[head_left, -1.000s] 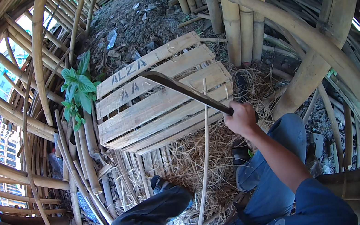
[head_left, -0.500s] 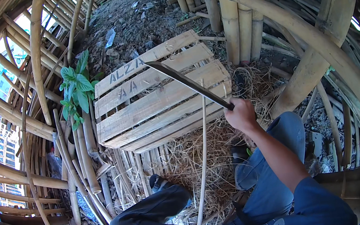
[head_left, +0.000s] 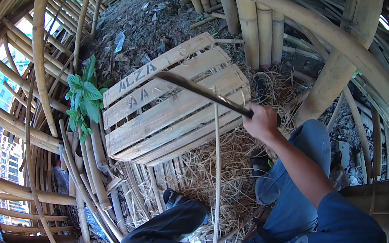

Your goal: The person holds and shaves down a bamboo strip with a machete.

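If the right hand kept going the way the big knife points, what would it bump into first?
Probably the wooden crate. The right hand grips a long dark blade that points up and left across the crate's slats. Straight on, blade and hand would meet those slats first, though how high the blade is above them is unclear.

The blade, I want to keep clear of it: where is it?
In the head view the blade slants over the wooden crate, held by the right hand at centre-right.

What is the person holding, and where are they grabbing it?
The right hand holds a long dark blade by its handle end. The left hand is out of view, so its grip on the thin stick cannot be told.
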Motion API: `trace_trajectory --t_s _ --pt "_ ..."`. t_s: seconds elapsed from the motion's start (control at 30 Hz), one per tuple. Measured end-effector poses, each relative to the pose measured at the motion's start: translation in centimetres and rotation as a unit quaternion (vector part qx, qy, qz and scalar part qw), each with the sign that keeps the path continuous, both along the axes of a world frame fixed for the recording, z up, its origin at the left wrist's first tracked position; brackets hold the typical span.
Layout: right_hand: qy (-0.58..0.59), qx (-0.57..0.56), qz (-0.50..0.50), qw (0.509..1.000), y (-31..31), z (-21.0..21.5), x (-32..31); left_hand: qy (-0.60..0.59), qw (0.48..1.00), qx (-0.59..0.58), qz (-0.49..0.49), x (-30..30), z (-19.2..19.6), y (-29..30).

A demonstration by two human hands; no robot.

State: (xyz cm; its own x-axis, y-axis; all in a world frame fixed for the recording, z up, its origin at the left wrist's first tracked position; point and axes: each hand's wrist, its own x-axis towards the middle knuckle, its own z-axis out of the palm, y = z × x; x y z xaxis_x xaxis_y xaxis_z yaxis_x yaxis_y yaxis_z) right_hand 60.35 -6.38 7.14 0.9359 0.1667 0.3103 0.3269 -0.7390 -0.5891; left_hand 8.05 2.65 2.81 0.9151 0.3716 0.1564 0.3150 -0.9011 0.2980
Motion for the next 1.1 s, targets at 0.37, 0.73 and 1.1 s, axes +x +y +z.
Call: trace_trajectory --t_s 0.37,0.73,1.1 --pt "-0.027 -0.028 0.004 0.999 0.5 -0.9 0.4 0.015 0.952 -0.287 0.104 -6.2 -6.2 1.3" --pt "0.040 0.027 -0.073 0.996 -1.1 -0.9 0.7 0.096 0.939 -0.304 0.127 -5.2 -4.8 1.2" --pt "0.360 0.353 0.117 0.856 1.4 1.0 -7.0 -0.093 0.714 -0.662 0.209 18.0 9.0 4.1"
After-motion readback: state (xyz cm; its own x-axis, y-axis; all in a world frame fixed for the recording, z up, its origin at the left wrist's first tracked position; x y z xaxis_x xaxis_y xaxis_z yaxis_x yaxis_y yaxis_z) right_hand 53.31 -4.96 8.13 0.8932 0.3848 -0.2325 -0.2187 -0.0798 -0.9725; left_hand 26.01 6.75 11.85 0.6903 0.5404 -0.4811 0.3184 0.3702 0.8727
